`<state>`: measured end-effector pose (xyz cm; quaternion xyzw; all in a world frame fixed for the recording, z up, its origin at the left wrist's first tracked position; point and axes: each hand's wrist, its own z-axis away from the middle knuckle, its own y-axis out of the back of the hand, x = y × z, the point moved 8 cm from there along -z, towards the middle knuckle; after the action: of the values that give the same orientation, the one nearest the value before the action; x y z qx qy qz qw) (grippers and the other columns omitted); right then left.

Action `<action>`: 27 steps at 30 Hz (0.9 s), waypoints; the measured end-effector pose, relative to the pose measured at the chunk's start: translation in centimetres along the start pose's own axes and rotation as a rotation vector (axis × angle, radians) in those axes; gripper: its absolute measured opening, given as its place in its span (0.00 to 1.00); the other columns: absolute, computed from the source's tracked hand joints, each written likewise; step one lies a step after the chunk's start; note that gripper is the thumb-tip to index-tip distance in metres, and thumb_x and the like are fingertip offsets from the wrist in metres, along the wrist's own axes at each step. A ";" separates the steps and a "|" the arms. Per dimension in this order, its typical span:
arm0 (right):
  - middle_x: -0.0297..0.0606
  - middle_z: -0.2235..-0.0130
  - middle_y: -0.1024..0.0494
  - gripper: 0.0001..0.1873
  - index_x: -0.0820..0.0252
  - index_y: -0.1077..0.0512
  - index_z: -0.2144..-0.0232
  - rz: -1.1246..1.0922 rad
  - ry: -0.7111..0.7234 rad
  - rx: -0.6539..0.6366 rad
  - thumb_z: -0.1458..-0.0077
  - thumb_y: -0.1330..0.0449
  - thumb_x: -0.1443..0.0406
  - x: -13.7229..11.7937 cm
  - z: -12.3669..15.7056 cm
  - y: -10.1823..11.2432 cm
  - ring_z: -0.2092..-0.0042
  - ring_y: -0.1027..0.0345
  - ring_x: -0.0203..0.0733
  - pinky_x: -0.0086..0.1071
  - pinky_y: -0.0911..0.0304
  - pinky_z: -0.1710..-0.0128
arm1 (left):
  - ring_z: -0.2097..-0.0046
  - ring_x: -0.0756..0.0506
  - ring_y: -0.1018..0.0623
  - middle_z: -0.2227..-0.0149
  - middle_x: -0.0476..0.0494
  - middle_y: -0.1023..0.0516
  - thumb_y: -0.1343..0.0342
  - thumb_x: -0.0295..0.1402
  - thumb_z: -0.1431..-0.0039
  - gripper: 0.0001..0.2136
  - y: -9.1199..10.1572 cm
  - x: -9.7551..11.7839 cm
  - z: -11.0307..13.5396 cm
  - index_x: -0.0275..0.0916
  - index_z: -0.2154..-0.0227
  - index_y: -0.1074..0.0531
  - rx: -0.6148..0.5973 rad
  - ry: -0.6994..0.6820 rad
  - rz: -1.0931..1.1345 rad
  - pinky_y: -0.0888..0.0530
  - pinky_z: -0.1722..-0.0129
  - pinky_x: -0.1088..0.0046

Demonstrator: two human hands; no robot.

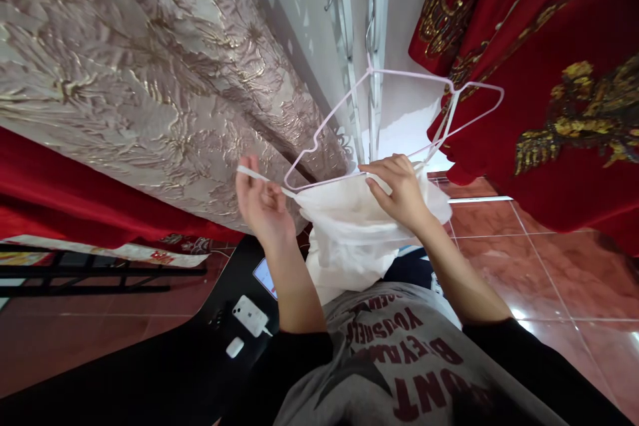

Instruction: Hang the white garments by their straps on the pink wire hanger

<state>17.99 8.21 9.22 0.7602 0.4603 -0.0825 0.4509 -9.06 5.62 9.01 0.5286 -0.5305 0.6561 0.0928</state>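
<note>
A pale pink hanger (340,105) with a metal hook is in front of me, its hook beside a white metal frame. From it hangs a white garment (344,246) whose one thin strap (452,113) loops over the hanger's right-hand notch. My left hand (264,203), palm up with fingers curled, holds the other white strap (251,174), which is stretched left of the hanger's left end. My right hand (397,190) pinches the garment's upper edge by the hanger's lower bar. The garment's lower part bunches against my body.
An embossed beige and gold fabric (174,80) hangs at the left. Red fabric with gold embroidery (569,113) hangs at the right. The white metal frame (377,26) stands ahead. On a black surface (164,359) lie a white phone (250,315) and a small white case (234,347).
</note>
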 end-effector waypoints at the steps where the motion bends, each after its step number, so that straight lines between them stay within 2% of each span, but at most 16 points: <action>1: 0.41 0.52 0.16 0.16 0.50 0.21 0.46 0.000 0.003 -0.004 0.29 0.45 0.60 -0.2 0.0 -0.2 0.50 0.28 0.51 0.51 0.39 0.42 | 0.74 0.58 0.31 0.37 0.41 0.22 0.37 0.29 0.39 0.13 0.3 -0.9 0.2 0.44 0.52 0.19 0.003 0.011 -0.053 0.42 0.84 0.84; 5: 0.43 0.50 0.17 0.17 0.52 0.23 0.43 -0.011 0.035 -0.030 0.30 0.45 0.61 -1.1 0.0 -1.2 0.48 0.28 0.51 0.51 0.38 0.43 | 0.81 0.58 0.37 0.55 0.37 0.13 0.31 0.42 0.41 0.13 -0.4 -4.0 1.3 0.39 0.60 0.22 -0.129 0.094 -0.152 0.46 0.85 0.80; 8: 0.42 0.48 0.17 0.18 0.51 0.25 0.42 -0.027 0.041 -0.038 0.30 0.44 0.61 -1.7 -0.2 -1.4 0.47 0.27 0.51 0.52 0.37 0.42 | 0.83 0.58 0.40 0.65 0.41 0.15 0.32 0.46 0.40 0.16 -0.8 -4.6 1.6 0.37 0.65 0.25 -0.165 0.097 -0.107 0.50 0.85 0.79; 11: 0.41 0.44 0.19 0.18 0.48 0.26 0.41 -0.124 0.082 -0.048 0.30 0.43 0.60 -2.4 -0.2 -0.3 0.43 0.27 0.50 0.52 0.36 0.38 | 0.83 0.58 0.40 0.70 0.45 0.20 0.35 0.46 0.36 0.16 -1.1 -4.5 1.4 0.36 0.66 0.25 -0.168 0.093 -0.071 0.51 0.85 0.78; 12: 0.40 0.43 0.19 0.17 0.48 0.25 0.42 -0.158 0.073 0.009 0.30 0.42 0.59 -2.1 -0.2 0.8 0.41 0.27 0.49 0.52 0.36 0.37 | 0.83 0.58 0.40 0.72 0.46 0.22 0.35 0.45 0.36 0.16 -1.2 -4.4 1.3 0.36 0.67 0.26 -0.167 0.089 -0.070 0.51 0.85 0.78; 14: 0.41 0.44 0.20 0.14 0.48 0.25 0.45 -0.174 -0.034 0.257 0.31 0.42 0.59 -0.3 0.0 4.1 0.41 0.27 0.49 0.50 0.33 0.39 | 0.84 0.57 0.41 0.73 0.48 0.24 0.35 0.44 0.35 0.15 -1.2 -4.0 1.1 0.37 0.68 0.27 -0.154 0.074 -0.075 0.51 0.84 0.78; 16: 0.44 0.48 0.20 0.13 0.51 0.25 0.47 -0.143 -0.205 0.523 0.32 0.41 0.60 2.5 0.8 7.4 0.48 0.25 0.47 0.46 0.29 0.47 | 0.84 0.57 0.41 0.75 0.49 0.25 0.34 0.44 0.36 0.15 -1.1 -3.6 0.8 0.37 0.69 0.28 -0.136 0.068 -0.079 0.52 0.84 0.78; 17: 0.44 0.50 0.20 0.13 0.53 0.25 0.49 -0.140 -0.279 0.573 0.34 0.40 0.61 3.8 0.9 8.3 0.53 0.25 0.45 0.44 0.28 0.52 | 0.84 0.57 0.41 0.75 0.50 0.26 0.34 0.43 0.36 0.16 -1.1 -3.4 0.6 0.38 0.69 0.29 -0.130 0.067 -0.078 0.52 0.84 0.78; 19: 0.42 0.55 0.19 0.11 0.56 0.24 0.52 -0.186 -0.377 0.469 0.37 0.38 0.62 5.7 0.2 8.5 0.61 0.26 0.41 0.38 0.30 0.60 | 0.84 0.57 0.42 0.76 0.51 0.27 0.34 0.42 0.36 0.15 -1.1 -3.0 0.3 0.38 0.70 0.30 -0.119 0.061 -0.071 0.53 0.84 0.78; 21: 0.37 0.63 0.19 0.06 0.58 0.22 0.60 -0.233 -0.398 0.325 0.39 0.36 0.62 6.2 -0.9 8.1 0.66 0.28 0.37 0.34 0.33 0.65 | 0.84 0.57 0.42 0.77 0.52 0.28 0.35 0.39 0.35 0.14 -1.1 -2.7 -0.1 0.38 0.70 0.31 -0.111 0.052 -0.066 0.53 0.84 0.79; 22: 0.35 0.67 0.21 0.06 0.58 0.22 0.64 -0.244 -0.391 0.294 0.38 0.36 0.62 5.9 -1.3 8.2 0.67 0.29 0.36 0.33 0.34 0.66 | 0.84 0.57 0.43 0.77 0.52 0.28 0.37 0.38 0.34 0.14 -1.1 -2.5 -0.3 0.38 0.71 0.32 -0.104 0.045 -0.067 0.53 0.84 0.79; 27: 0.33 0.76 0.26 0.16 0.59 0.21 0.72 -0.202 -0.330 0.401 0.34 0.38 0.58 3.6 -2.3 10.9 0.72 0.33 0.35 0.33 0.38 0.71 | 0.85 0.58 0.45 0.78 0.54 0.30 0.41 0.34 0.31 0.13 -1.2 -1.5 -1.4 0.39 0.72 0.34 -0.078 0.027 -0.126 0.52 0.85 0.81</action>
<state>27.78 10.34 15.27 0.7608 0.4285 -0.3392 0.3501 -8.42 7.89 8.76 0.5480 -0.5201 0.6349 0.1614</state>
